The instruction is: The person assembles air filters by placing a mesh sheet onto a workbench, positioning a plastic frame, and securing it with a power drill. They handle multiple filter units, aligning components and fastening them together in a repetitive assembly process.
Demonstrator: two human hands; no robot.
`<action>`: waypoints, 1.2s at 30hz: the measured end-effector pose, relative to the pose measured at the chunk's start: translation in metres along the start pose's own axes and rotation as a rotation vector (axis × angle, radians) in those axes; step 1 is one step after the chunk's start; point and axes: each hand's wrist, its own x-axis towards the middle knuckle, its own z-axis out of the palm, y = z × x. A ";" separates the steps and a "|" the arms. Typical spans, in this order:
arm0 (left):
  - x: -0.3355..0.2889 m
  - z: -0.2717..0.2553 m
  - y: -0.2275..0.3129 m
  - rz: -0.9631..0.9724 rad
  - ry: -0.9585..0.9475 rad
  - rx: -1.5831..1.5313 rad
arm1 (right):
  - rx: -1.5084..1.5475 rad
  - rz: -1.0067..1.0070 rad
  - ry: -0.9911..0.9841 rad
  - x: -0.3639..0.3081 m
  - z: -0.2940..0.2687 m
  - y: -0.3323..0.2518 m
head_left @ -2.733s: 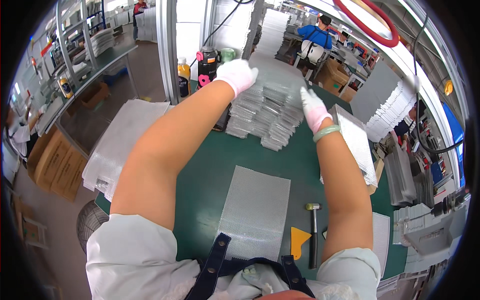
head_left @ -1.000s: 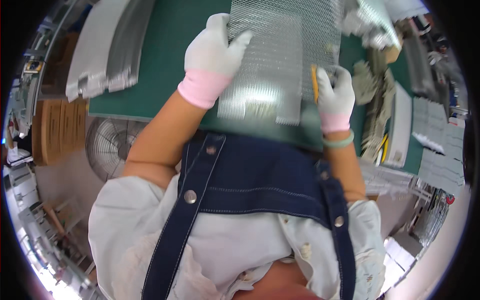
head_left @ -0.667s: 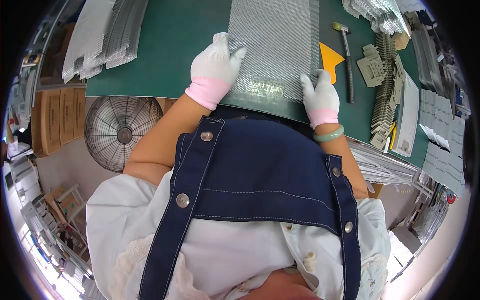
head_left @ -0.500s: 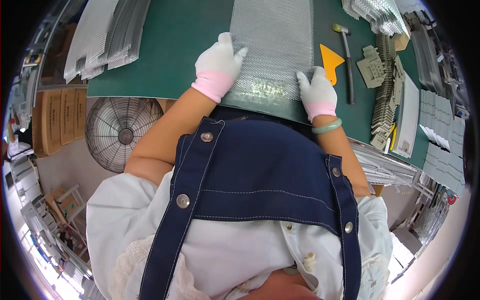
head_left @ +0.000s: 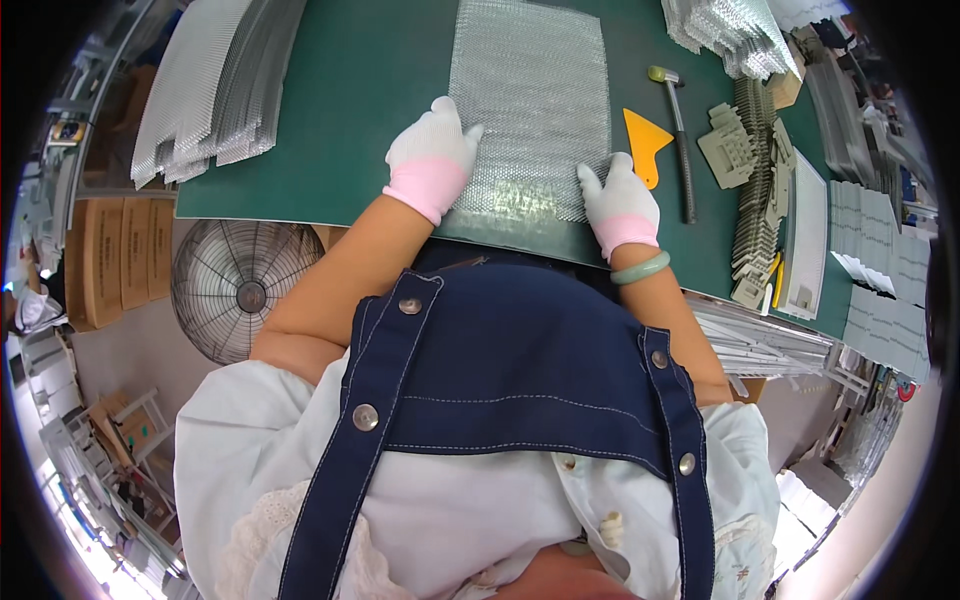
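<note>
A silver mesh sheet [head_left: 530, 110] lies flat on the green worktop [head_left: 350, 130], lengthwise between the two gloved hands, its near end close to the worktop's near edge. Light glints off the surface at that near end.

The left hand [head_left: 430, 155] is at the sheet's left edge, thumb set apart from the fingers and pointing inward over the mesh. The right hand [head_left: 618, 200] is at the near right corner, thumb likewise apart from the fingers. Whether either grip pinches the edge or only rests against it, I cannot tell. Both gloves are white with pink cuffs, and a pale green bangle [head_left: 640, 268] circles the right wrist.

Just beyond the right hand, a yellow scraper [head_left: 647, 143] lies to the right of the sheet, and a hammer [head_left: 684, 145] with a black handle lies right of the scraper, its head at the far end. Farther right is a row of grey-beige slotted parts [head_left: 757, 205], with a white-framed panel [head_left: 804, 240] beside it.

A stack of mesh sheets [head_left: 205, 85] sits on the far left, another mesh stack [head_left: 730, 38] on the far right. Left of the person, below the worktop, stand a round wire-caged fan [head_left: 250, 292] and brown cardboard boxes [head_left: 122, 258].
</note>
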 end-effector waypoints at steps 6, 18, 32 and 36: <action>-0.004 0.010 0.001 0.144 0.238 0.248 | -0.156 -0.384 0.312 -0.001 0.007 0.006; 0.020 -0.003 -0.034 0.563 0.114 0.238 | -0.270 -0.599 0.062 0.018 0.000 0.019; 0.057 -0.056 0.043 0.408 -0.499 0.756 | -0.039 0.164 0.446 0.322 -0.225 0.044; 0.059 -0.053 0.038 0.400 -0.507 0.738 | -0.221 0.217 0.291 0.323 -0.235 0.023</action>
